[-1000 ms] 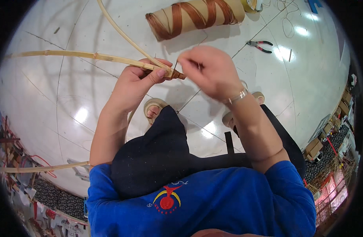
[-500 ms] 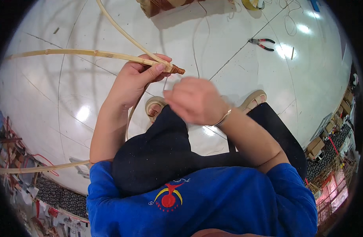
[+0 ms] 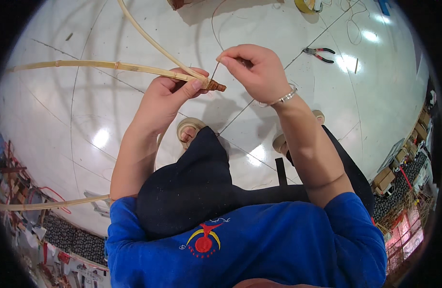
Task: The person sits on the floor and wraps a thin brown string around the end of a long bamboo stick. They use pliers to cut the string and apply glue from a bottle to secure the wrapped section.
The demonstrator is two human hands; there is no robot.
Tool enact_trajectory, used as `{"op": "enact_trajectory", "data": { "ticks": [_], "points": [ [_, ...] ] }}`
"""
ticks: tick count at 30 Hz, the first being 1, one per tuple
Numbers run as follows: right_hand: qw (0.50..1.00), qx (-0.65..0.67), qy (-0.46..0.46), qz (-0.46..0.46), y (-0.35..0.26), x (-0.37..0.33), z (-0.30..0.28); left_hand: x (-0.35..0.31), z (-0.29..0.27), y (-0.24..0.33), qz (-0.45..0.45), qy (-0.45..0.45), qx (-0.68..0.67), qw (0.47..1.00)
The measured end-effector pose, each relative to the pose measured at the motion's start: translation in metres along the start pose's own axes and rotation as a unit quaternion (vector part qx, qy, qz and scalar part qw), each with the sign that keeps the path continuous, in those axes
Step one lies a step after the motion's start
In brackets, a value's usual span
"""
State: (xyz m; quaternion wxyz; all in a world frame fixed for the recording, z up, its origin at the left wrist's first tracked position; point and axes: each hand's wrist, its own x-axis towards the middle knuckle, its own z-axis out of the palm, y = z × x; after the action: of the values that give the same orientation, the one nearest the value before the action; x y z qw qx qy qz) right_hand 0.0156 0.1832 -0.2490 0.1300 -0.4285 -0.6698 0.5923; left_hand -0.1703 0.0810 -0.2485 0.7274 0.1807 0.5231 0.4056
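for this step, which seems to be a winding, it is better that the thin brown wire (image 3: pixel 214 71) is pulled tight and each turn is laid close beside the last one. the right hand (image 3: pixel 259 72) pinches this wire between thumb and fingers, near the tapered brown wound tip (image 3: pixel 217 86) but apart from it. the left hand (image 3: pixel 175 96) is closed on the pale, curved bamboo-like strips (image 3: pixel 96 64) where they meet, and should not let them twist. the tip sticks out just right of the left thumb.
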Motion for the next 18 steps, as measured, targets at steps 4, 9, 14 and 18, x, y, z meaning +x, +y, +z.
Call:
{"op": "enact_trajectory", "data": {
  "ticks": [4, 9, 14, 18],
  "points": [
    [0.994, 0.095, -0.011, 0.055, 0.02, 0.007, 0.01, -0.001, 0.006, 0.002, 0.001, 0.03, 0.028, 0.999],
    [0.987, 0.152, -0.002, 0.047, 0.019, 0.003, 0.012, -0.003, 0.01, 0.005, -0.005, 0.028, 0.043, 0.999],
    [0.989, 0.144, -0.016, 0.031, 0.02, 0.003, 0.008, 0.001, 0.01, 0.007, -0.009, 0.02, 0.073, 0.997],
    [0.98, 0.184, -0.007, 0.069, 0.025, 0.002, 0.013, 0.001, 0.011, 0.006, -0.022, 0.015, 0.059, 0.998]
  ]
}}
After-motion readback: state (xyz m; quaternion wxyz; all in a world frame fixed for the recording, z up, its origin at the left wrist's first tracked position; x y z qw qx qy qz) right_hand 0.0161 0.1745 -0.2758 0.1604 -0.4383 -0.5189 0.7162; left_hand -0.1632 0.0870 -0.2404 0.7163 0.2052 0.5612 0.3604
